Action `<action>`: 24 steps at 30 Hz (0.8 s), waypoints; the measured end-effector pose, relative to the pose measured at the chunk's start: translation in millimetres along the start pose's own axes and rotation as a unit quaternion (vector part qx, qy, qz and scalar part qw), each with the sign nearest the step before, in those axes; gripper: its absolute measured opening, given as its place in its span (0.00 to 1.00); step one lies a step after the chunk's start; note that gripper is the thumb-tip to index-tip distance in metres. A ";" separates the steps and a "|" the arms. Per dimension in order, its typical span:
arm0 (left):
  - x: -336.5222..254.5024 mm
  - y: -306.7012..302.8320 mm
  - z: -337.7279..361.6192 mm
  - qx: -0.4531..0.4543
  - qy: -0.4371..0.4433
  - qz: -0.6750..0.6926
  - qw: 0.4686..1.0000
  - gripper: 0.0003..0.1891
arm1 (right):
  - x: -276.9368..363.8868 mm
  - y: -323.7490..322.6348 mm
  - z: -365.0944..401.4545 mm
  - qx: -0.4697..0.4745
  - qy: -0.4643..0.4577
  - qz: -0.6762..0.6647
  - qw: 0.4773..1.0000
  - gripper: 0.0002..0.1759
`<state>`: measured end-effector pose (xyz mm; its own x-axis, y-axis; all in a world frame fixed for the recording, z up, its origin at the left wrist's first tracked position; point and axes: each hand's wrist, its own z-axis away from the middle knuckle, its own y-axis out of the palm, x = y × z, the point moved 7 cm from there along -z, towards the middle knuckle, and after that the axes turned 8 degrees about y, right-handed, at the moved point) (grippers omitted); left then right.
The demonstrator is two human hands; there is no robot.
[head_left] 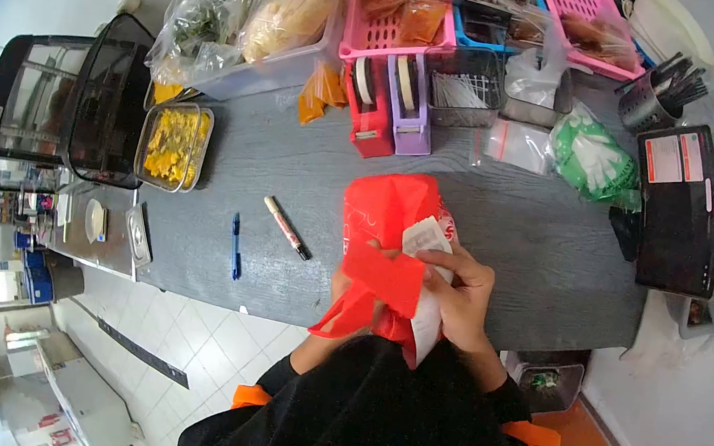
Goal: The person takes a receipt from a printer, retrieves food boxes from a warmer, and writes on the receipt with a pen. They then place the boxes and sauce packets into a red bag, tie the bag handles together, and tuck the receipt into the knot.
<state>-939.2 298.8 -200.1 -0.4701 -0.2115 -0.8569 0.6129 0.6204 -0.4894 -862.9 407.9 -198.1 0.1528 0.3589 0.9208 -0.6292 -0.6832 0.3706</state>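
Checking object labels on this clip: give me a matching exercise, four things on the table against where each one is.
Things
1. red bag
2. blue pen
3. purple tape dispenser
4. metal tray of yellow food

Places
A. beside the black display case
B. gripped by the fingers of the right hand
C. right next to the red tape dispenser
D. lying flat on the grey table, near the marker

Pairs: 1-B, 2-D, 3-C, 4-A
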 end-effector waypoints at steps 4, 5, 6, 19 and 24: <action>3.9 -5.7 2.5 0.001 0.061 0.029 0.998 0.11 | 3.1 6.3 -0.1 0.035 -0.033 0.037 0.998 0.11; 7.1 -4.1 2.3 -0.006 0.018 0.055 0.998 0.11 | 6.7 9.9 1.0 0.040 -0.069 0.067 0.995 0.11; 10.5 -2.5 3.0 -0.011 -0.025 0.081 0.996 0.11 | 6.0 11.2 1.0 0.035 -0.070 0.065 0.995 0.11; 7.3 -6.6 -0.8 0.020 0.064 0.077 0.995 0.12 | -2.3 2.1 5.8 0.001 -0.063 0.019 0.998 0.13; 13.6 -6.7 5.6 -0.003 -0.027 0.104 0.994 0.13 | -4.6 4.0 7.4 0.011 -0.083 0.010 0.996 0.12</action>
<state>-946.1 287.5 -209.4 -0.2991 -0.1180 -0.9469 0.6898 0.6589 -0.3000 -860.5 398.8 -199.9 0.2661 0.2355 0.9347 -0.6172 -0.7032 0.3529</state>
